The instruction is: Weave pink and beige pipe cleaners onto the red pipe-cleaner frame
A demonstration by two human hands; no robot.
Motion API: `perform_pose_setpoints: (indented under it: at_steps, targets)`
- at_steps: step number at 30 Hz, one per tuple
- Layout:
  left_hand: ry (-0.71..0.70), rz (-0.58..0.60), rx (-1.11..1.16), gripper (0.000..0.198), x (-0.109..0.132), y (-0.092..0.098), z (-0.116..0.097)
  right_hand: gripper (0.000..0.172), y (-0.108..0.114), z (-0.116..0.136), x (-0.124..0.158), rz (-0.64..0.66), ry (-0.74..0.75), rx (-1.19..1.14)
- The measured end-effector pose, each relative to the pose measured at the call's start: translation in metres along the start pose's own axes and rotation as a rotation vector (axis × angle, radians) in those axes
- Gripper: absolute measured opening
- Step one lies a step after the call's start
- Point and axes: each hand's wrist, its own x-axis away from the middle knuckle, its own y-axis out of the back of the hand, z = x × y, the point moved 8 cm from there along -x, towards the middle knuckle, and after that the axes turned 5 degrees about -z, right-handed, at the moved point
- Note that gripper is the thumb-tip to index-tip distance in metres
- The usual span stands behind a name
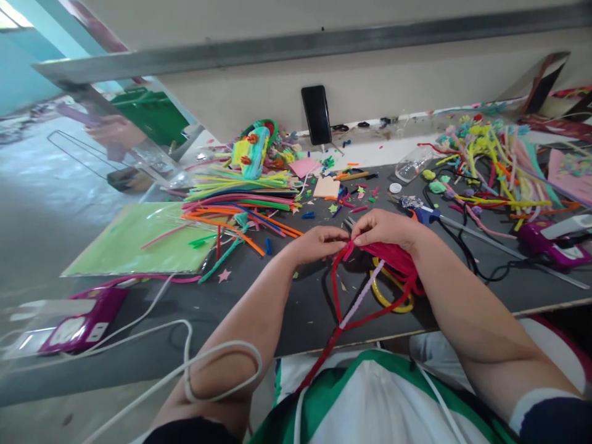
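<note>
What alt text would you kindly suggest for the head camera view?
A person's left hand and right hand pinch red pipe cleaners over a gray tabletop. Multicolored pipe cleaners lie heaped on both sides; a black smartphone stands propped beyond.

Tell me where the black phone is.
In the head view, the black phone stands on end at upper middle, in front of the pale panel, beyond the left hand.

Reaching forward with both forearms (259, 302) angled inward, holding left hand (319, 242) just beside right hand (383, 228), pinching with thumbs (365, 238) and bent fingers (333, 233).
</note>
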Motion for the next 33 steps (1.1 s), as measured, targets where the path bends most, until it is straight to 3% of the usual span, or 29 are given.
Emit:
perform_pose_setpoints:
  at_steps: [8,15,18,21,25,28,30,33]
  targets:
    - [0.207,0.138,0.381,0.039,0.008,-0.017,0.008,0.019,-0.008,0.004,0.002,0.059,-0.032,-0.061]
    - [0.152,-0.077,0.510,0.041,-0.001,-0.011,0.008,0.016,-0.008,0.001,0.000,0.053,-0.053,-0.026]
    - [0.114,-0.156,0.411,0.038,-0.002,-0.008,0.005,0.015,-0.008,-0.001,-0.003,0.050,-0.045,0.018]
    - [0.014,-0.247,0.168,0.031,-0.002,-0.001,-0.003,0.014,-0.009,-0.002,-0.006,0.035,-0.050,0.075]
    - [-0.268,-0.354,-0.364,0.026,0.008,0.000,-0.033,0.011,-0.007,-0.004,-0.009,-0.001,-0.087,0.124]
    - [-0.456,-0.311,-0.674,0.024,0.019,-0.012,-0.052,0.011,-0.006,-0.004,-0.007,0.016,-0.077,0.103]
    - [-0.500,-0.277,-0.677,0.023,0.024,-0.013,-0.058,0.012,-0.003,-0.004,-0.005,0.028,-0.055,0.098]
    - [-0.405,-0.316,-0.358,0.026,0.023,0.005,-0.054,0.016,0.005,-0.003,-0.002,0.003,-0.023,0.070]
